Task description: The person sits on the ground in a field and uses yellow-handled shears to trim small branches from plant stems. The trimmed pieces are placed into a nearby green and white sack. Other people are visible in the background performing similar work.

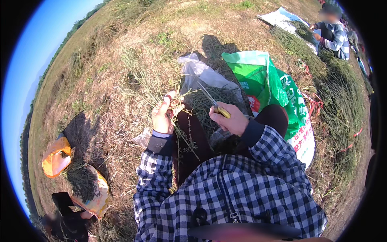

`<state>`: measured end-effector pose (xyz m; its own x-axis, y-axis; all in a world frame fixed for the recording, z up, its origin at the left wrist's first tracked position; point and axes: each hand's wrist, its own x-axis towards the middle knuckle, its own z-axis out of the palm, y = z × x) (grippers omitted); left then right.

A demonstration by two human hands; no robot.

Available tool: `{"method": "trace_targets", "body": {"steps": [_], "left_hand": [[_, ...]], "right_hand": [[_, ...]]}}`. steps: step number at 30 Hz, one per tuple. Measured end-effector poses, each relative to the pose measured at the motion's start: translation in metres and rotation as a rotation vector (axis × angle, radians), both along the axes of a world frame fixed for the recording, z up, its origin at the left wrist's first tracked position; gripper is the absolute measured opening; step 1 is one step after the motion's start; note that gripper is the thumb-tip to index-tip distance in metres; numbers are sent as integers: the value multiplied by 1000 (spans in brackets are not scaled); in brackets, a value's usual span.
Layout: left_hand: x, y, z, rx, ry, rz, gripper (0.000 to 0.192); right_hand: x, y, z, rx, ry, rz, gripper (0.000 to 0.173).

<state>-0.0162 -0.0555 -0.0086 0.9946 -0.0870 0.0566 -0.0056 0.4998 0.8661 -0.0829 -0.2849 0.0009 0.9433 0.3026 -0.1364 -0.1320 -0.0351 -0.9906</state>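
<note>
My left hand point(163, 116) grips a loose bunch of thin, dry plant stems point(184, 137). Some stems hang down over my thigh, and others stick up past the fingers. In my right hand point(231, 118) is a bladed hand tool point(208, 95) with a yellow handle; its narrow metal blade points up and to the left, apart from my left hand. Whether it has one blade or two, I cannot tell. Between my knees lies a translucent plastic bag point(201, 68), spread open, with cut greenish stalks point(202, 106) on it.
A green and white woven sack point(273, 87) bearing printing lies by my right knee. Heaped stalks point(340, 99) with red ties extend along the right. One person point(335, 36) sits beside a white sheet point(279, 18); another point(71, 224) is at lower left near orange sacks point(56, 158).
</note>
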Motion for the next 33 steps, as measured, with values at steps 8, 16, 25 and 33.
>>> {"method": "trace_targets", "body": {"steps": [8, 16, 25, 33], "left_hand": [[15, 77, 2, -556, -2, -522, 39], [-14, 146, 13, -632, -190, -545, 20], [-32, 151, 52, -556, -352, -680, 8], [-46, 127, 86, -565, -421, -868, 21]], "right_hand": [[4, 8, -16, 170, -88, -54, 16], [-4, 21, -41, 71, 66, 41, 19], [-2, 40, -34, -21, 21, 220, 21], [15, 66, -15, -142, -87, 365, 26]]}}
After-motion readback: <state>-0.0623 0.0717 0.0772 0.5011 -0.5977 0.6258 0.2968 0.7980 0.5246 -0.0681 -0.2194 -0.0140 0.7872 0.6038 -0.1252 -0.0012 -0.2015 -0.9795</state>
